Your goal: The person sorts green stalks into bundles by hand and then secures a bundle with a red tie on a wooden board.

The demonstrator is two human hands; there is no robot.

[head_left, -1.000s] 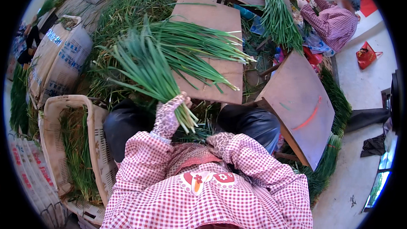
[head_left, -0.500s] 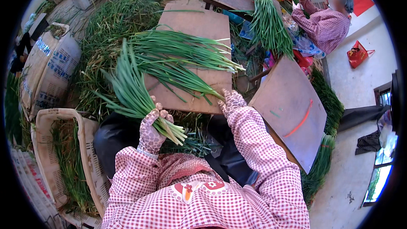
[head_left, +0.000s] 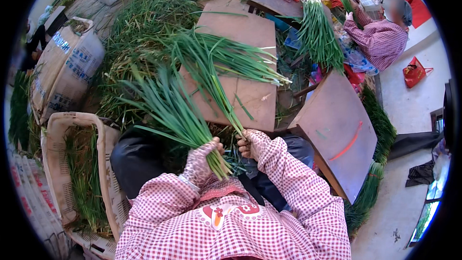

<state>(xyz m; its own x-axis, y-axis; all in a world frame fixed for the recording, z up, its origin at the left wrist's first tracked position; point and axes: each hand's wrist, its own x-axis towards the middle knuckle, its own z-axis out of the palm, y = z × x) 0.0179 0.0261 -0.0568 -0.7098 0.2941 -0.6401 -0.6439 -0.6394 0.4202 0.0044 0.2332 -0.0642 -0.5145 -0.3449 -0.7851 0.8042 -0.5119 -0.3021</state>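
Observation:
My left hand (head_left: 202, 160), in a patterned glove, grips a thick bunch of green onions (head_left: 171, 110) by its lower end; the leaves fan up and to the left. Close beside it, my right hand (head_left: 253, 143) pinches the base of a few long stalks (head_left: 216, 84) that lie across the brown wooden board (head_left: 250, 33) in front of me. More loose green onions (head_left: 231, 58) lie spread over that board. Both sleeves are red-and-white check.
A big heap of green onions (head_left: 137, 33) lies left of the board. A woven basket (head_left: 55, 135) with greens and a filled sack (head_left: 65, 70) stand at my left. A second board (head_left: 334, 130) slants at the right. Another person (head_left: 382, 38) sorts a bunch (head_left: 317, 33) at the far right.
My right hand came back from the board toward my lap, drawing a few stalks with it. The left hand's bunch tipped more upright and nearer the right hand.

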